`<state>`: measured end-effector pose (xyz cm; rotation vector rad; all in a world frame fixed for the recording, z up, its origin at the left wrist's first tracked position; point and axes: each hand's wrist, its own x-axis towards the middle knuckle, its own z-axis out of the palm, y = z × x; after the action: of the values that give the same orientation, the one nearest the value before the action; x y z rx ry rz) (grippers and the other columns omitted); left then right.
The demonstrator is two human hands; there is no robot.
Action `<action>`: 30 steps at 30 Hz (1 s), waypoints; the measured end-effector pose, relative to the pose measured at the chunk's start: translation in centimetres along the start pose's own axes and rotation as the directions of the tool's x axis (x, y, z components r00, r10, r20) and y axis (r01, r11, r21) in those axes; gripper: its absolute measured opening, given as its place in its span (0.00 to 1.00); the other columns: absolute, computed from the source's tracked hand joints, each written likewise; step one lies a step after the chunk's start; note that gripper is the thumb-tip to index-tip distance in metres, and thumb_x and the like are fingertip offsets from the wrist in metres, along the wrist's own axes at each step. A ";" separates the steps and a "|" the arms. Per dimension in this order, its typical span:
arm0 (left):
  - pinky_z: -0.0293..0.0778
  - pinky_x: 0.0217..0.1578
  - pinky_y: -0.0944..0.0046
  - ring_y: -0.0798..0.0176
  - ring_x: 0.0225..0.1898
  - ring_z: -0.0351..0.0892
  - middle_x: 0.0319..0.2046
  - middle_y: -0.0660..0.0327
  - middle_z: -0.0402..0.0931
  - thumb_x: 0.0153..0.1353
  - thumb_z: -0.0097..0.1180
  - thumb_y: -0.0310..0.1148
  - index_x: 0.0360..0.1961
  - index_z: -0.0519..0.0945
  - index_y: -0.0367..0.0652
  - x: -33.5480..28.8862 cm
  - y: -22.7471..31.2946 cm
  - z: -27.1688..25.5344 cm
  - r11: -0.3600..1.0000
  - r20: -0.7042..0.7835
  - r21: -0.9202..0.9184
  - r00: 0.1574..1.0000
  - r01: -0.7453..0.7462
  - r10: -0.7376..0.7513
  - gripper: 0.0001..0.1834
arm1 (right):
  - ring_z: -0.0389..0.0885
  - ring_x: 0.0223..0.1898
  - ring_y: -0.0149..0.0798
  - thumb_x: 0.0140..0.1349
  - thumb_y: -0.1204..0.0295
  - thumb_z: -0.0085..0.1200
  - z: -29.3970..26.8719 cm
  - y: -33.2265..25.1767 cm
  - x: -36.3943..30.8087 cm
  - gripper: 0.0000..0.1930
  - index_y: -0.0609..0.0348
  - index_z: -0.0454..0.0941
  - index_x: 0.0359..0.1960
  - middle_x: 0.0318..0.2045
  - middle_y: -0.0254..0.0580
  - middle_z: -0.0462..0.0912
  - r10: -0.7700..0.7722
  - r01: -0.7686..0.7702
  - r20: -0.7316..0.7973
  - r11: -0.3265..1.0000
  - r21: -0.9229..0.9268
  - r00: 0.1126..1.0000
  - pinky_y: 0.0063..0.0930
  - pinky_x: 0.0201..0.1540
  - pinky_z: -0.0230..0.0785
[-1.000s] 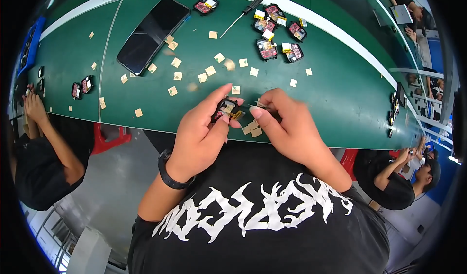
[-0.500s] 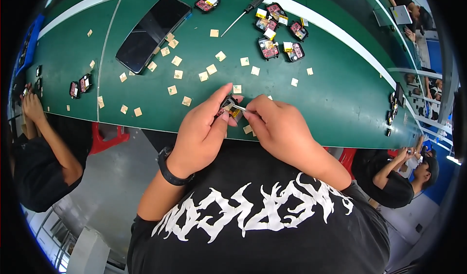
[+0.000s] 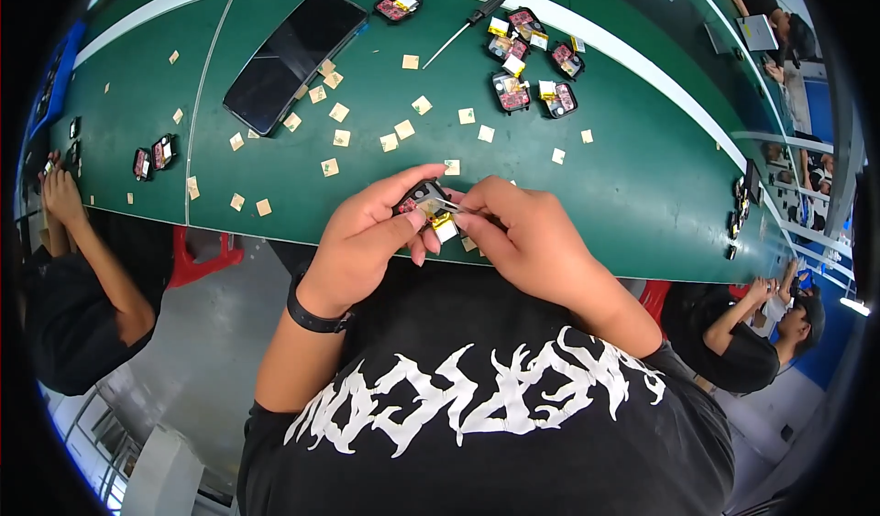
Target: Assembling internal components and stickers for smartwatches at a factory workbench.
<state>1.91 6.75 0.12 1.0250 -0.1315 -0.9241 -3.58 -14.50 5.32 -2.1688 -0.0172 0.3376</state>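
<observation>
My left hand is closed on a small black device housing, its fingers and thumb gripping the edges. A circuit board shows inside the housing, partly covered by the thumb. A small white battery with yellow tape hangs at the side nearest me. My right hand pinches thin metal tweezers, whose tips reach into the housing; the fingers hide the rest. On the green table around my hands lie several small beige square stickers.
A large black phone lies at the back left. Several open housings with red boards and batteries cluster at the back right, beside a black-handled screwdriver. People sit on both sides; a red stool stands at the left.
The housing has tilted and turned in my left hand, so more of its inside and the battery show. The left wrist has shifted slightly left. My right hand stays close with the tweezers.
</observation>
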 end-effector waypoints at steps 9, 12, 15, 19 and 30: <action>0.77 0.34 0.69 0.68 0.38 0.80 0.51 0.53 0.79 0.72 0.46 0.26 0.71 0.64 0.30 -0.1 0.2 0.1 0.998 -0.055 -0.049 0.998 0.036 -0.038 0.27 | 0.76 0.28 0.29 0.59 0.78 0.67 0.7 1.0 -0.4 0.17 0.59 0.82 0.51 0.36 0.39 0.84 0.056 -0.048 -0.013 0.934 0.354 0.998 0.22 0.31 0.69; 0.78 0.36 0.68 0.69 0.38 0.80 0.51 0.54 0.79 0.73 0.45 0.25 0.71 0.65 0.31 0.0 0.0 0.2 0.999 -0.065 -0.032 0.998 0.008 -0.010 0.26 | 0.82 0.33 0.37 0.57 0.78 0.68 0.2 0.4 0.1 0.18 0.55 0.83 0.51 0.39 0.40 0.85 -0.174 0.175 -0.023 0.972 0.154 0.985 0.28 0.35 0.75; 0.80 0.38 0.68 0.69 0.38 0.79 0.51 0.55 0.80 0.74 0.44 0.25 0.71 0.66 0.32 0.1 -0.1 0.2 0.999 -0.045 -0.034 0.999 -0.019 0.017 0.25 | 0.85 0.39 0.46 0.56 0.78 0.68 1.2 2.6 0.7 0.17 0.53 0.85 0.48 0.41 0.42 0.86 -0.432 0.438 -0.098 0.897 0.054 0.897 0.36 0.39 0.78; 0.80 0.38 0.68 0.70 0.39 0.80 0.50 0.55 0.80 0.73 0.45 0.22 0.71 0.66 0.32 0.0 -0.1 0.2 0.996 -0.024 -0.059 0.998 -0.065 0.064 0.26 | 0.85 0.41 0.49 0.57 0.77 0.68 0.6 2.1 0.5 0.15 0.55 0.85 0.47 0.41 0.43 0.86 -0.390 0.391 -0.084 0.920 -0.002 0.917 0.39 0.42 0.78; 0.79 0.37 0.70 0.69 0.38 0.81 0.44 0.57 0.80 0.72 0.48 0.21 0.70 0.66 0.29 0.4 -0.8 1.0 0.975 -0.064 0.191 0.989 -0.116 0.131 0.25 | 0.72 0.23 0.18 0.66 0.73 0.64 0.4 0.6 0.5 0.06 0.64 0.84 0.39 0.28 0.32 0.83 0.231 -0.194 -0.039 0.887 0.420 0.972 0.19 0.24 0.63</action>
<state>1.18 5.67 -0.03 1.2102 -0.2191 -0.7685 -3.25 -14.44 4.52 -1.7607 0.3195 0.3353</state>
